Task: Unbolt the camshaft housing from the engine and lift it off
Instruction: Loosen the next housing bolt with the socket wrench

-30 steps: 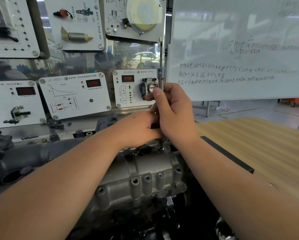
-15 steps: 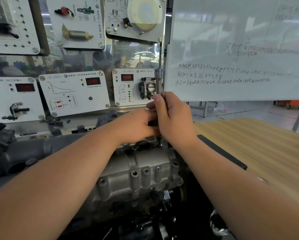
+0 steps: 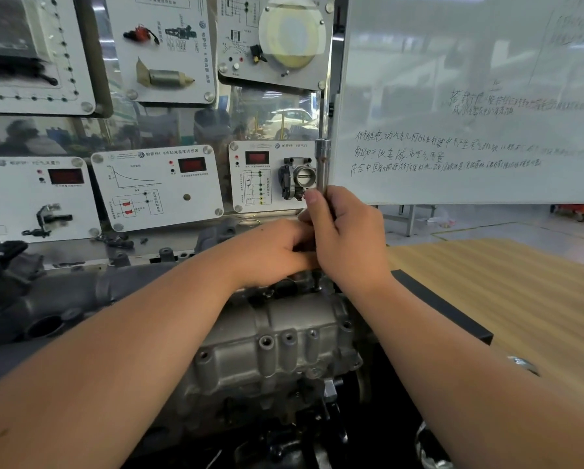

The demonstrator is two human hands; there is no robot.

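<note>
Right hand (image 3: 348,238) is gripping the socket extension bar (image 3: 322,164), fingers wrapped round it. Bar is standing upright, lower end dropping onto a bolt at the far edge of the camshaft housing (image 3: 277,340). Left hand (image 3: 270,253) is curling round the bar's base, just beside the right. Housing is sitting directly below both hands, still on the engine.

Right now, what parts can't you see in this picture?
Head view only:
- Lower end of the metal tool: hidden behind the right hand, so the bolt is unseen.
- Left hand fingertips: tucked behind the right hand.
- Camshaft housing far end: covered by both hands.
- Whiteboard writing: too faint and small to read.
</note>
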